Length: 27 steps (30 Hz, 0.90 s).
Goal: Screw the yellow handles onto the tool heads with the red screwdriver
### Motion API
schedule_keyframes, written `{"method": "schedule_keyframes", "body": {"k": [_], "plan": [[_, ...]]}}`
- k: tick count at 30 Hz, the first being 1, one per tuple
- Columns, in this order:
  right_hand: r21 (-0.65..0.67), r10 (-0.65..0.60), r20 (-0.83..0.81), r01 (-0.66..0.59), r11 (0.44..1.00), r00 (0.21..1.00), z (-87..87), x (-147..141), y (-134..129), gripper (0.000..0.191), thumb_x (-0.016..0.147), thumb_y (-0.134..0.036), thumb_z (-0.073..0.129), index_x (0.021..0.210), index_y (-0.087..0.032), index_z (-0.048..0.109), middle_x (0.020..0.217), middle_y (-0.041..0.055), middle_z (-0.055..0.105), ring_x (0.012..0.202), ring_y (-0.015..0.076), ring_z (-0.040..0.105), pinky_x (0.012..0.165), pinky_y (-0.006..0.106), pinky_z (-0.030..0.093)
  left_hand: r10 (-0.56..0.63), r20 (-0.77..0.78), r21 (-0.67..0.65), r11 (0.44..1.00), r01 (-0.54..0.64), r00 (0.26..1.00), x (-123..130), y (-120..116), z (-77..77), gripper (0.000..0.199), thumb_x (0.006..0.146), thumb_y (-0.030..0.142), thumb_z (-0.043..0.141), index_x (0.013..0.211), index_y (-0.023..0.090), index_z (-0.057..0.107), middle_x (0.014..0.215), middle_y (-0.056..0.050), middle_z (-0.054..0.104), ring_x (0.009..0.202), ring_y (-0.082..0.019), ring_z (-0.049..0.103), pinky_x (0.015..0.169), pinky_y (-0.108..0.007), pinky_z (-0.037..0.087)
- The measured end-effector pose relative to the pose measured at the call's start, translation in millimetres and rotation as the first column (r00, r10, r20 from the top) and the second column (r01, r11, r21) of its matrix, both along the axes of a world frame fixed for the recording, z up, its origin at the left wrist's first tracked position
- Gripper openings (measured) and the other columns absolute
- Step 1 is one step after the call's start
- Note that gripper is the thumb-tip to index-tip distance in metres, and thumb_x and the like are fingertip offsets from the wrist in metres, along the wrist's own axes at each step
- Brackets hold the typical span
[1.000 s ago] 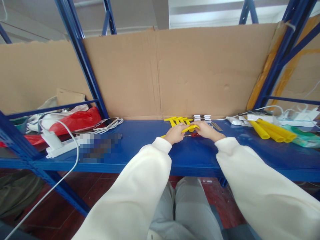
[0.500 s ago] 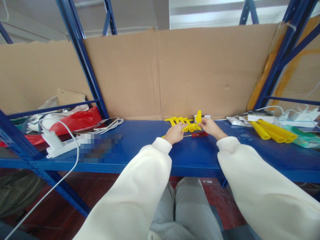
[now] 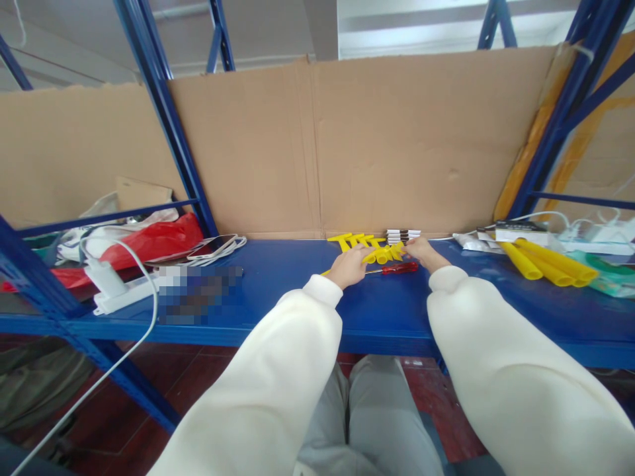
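My left hand (image 3: pixel 348 266) is closed around a slim yellow plastic part; a bit of it shows at the hand's left edge. My right hand (image 3: pixel 424 254) has its fingers closed at the right end of a yellow finned piece (image 3: pixel 397 251), with the fingertips partly hidden. Between the hands lie short yellow tube ends (image 3: pixel 381 256). Just below them rests a screwdriver with a red handle (image 3: pixel 399 268). Several yellow T-shaped parts (image 3: pixel 340 239) lie in a row behind my left hand. Small white-and-black pieces (image 3: pixel 403 235) sit behind the right fingers.
Yellow tubes (image 3: pixel 550 264) lie at the right beside a green packet (image 3: pixel 605 272) and white cables. To the left are a power strip (image 3: pixel 124 294), a phone (image 3: pixel 213 244) and a red bag (image 3: pixel 153 241). A cardboard panel (image 3: pixel 397 145) stands behind the blue shelf (image 3: pixel 278 284).
The finned yellow piece at my right fingers stood upright before and now lies lower. My right hand has moved slightly right, uncovering more of the white-and-black pieces. My left hand stays nearly in place.
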State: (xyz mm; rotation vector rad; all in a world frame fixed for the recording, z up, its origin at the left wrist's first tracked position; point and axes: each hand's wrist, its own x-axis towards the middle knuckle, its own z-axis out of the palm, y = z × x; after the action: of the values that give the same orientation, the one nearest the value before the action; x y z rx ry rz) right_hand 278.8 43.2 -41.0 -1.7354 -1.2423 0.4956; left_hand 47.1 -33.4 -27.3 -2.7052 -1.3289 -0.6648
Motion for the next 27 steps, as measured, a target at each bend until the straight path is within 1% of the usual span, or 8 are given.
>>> {"method": "schedule_keyframes", "body": {"k": [3, 7, 11, 15, 18, 21, 23, 27], "plan": [[0.019, -0.010, 0.057, 0.009, 1.000, 0.998, -4.7, -1.1, 6.3, 0.021, 0.069, -0.003, 0.071, 0.089, -0.011, 0.071, 0.065, 0.0044, 0.069, 0.058, 0.0147, 0.063, 0.052, 0.022, 0.049, 0.008, -0.008, -0.008, 1.000, -0.008, 1.000, 0.2, -1.5, 1.1, 0.052, 0.095, 0.011, 0.049, 0.144, 0.022, 0.059, 0.147, -0.009, 0.061, 0.128, -0.025, 0.064, 0.111, -0.038, 0.050], [0.026, 0.002, 0.097, -0.004, 1.000, 0.995, -6.9, -2.8, 7.9, 0.019, 0.070, -0.002, 0.067, 0.085, -0.011, 0.073, 0.072, 0.0046, 0.071, 0.064, 0.0144, 0.065, 0.059, 0.022, 0.052, 0.011, -0.020, -0.019, 1.000, -0.011, 1.000, 0.5, -3.8, 2.6, 0.053, 0.095, 0.010, 0.048, 0.147, 0.019, 0.057, 0.147, -0.011, 0.061, 0.128, -0.026, 0.063, 0.110, -0.037, 0.050], [0.031, 0.033, 0.128, -0.037, 0.999, 0.991, -5.7, -5.4, 5.6, 0.017, 0.073, -0.004, 0.067, 0.086, -0.012, 0.075, 0.079, 0.0060, 0.074, 0.068, 0.0147, 0.067, 0.064, 0.023, 0.053, 0.012, -0.013, -0.017, 1.000, -0.012, 1.000, 0.4, -4.1, 2.5, 0.054, 0.094, 0.010, 0.048, 0.146, 0.022, 0.058, 0.146, -0.009, 0.062, 0.128, -0.025, 0.064, 0.110, -0.036, 0.050], [0.038, 0.042, 0.178, -0.049, 0.998, 0.983, -6.3, -5.7, 4.7, 0.017, 0.073, -0.006, 0.067, 0.085, -0.013, 0.077, 0.080, 0.0059, 0.076, 0.070, 0.0163, 0.069, 0.069, 0.025, 0.055, 0.004, -0.004, -0.014, 1.000, -0.004, 1.000, 0.3, -3.4, 1.9, 0.053, 0.094, 0.009, 0.048, 0.145, 0.021, 0.058, 0.145, -0.010, 0.062, 0.128, -0.025, 0.064, 0.110, -0.037, 0.050], [-0.013, 0.065, 0.308, -0.064, 0.998, 0.949, -7.9, -2.8, 5.0, 0.015, 0.073, -0.009, 0.069, 0.082, -0.016, 0.078, 0.077, 0.0047, 0.076, 0.074, 0.0178, 0.070, 0.073, 0.025, 0.054, 0.000, 0.006, -0.019, 1.000, 0.000, 1.000, 0.5, -3.0, 1.7, 0.054, 0.094, 0.009, 0.048, 0.146, 0.019, 0.058, 0.145, -0.012, 0.062, 0.128, -0.026, 0.063, 0.110, -0.037, 0.050], [-0.121, 0.144, 0.460, -0.099, 0.988, 0.876, -9.0, 1.4, 5.2, 0.015, 0.077, -0.014, 0.067, 0.085, -0.016, 0.081, 0.078, 0.0062, 0.077, 0.080, 0.0202, 0.071, 0.075, 0.026, 0.054, -0.008, 0.020, -0.013, 1.000, 0.008, 1.000, 0.9, -2.0, 0.8, 0.054, 0.093, 0.008, 0.048, 0.145, 0.018, 0.059, 0.144, -0.011, 0.062, 0.129, -0.025, 0.063, 0.112, -0.035, 0.049], [-0.162, 0.180, 0.492, -0.113, 0.980, 0.852, -9.2, 3.7, 5.1, 0.018, 0.079, -0.017, 0.066, 0.088, -0.016, 0.082, 0.082, 0.0073, 0.078, 0.082, 0.0210, 0.072, 0.077, 0.027, 0.053, -0.009, 0.024, -0.005, 1.000, 0.009, 1.000, 1.2, -0.6, -0.4, 0.054, 0.092, 0.007, 0.049, 0.144, 0.019, 0.059, 0.144, -0.010, 0.062, 0.129, -0.025, 0.062, 0.112, -0.035, 0.049], [-0.158, 0.206, 0.481, -0.146, 0.976, 0.852, -8.8, 4.6, 4.1, 0.021, 0.080, -0.019, 0.065, 0.091, -0.018, 0.083, 0.084, 0.0061, 0.079, 0.082, 0.0209, 0.071, 0.078, 0.027, 0.052, -0.003, 0.032, 0.006, 1.000, 0.003, 0.999, 1.0, 2.6, -3.5, 0.053, 0.092, 0.009, 0.050, 0.142, 0.022, 0.061, 0.144, -0.009, 0.063, 0.128, -0.025, 0.063, 0.111, -0.037, 0.050]]}}
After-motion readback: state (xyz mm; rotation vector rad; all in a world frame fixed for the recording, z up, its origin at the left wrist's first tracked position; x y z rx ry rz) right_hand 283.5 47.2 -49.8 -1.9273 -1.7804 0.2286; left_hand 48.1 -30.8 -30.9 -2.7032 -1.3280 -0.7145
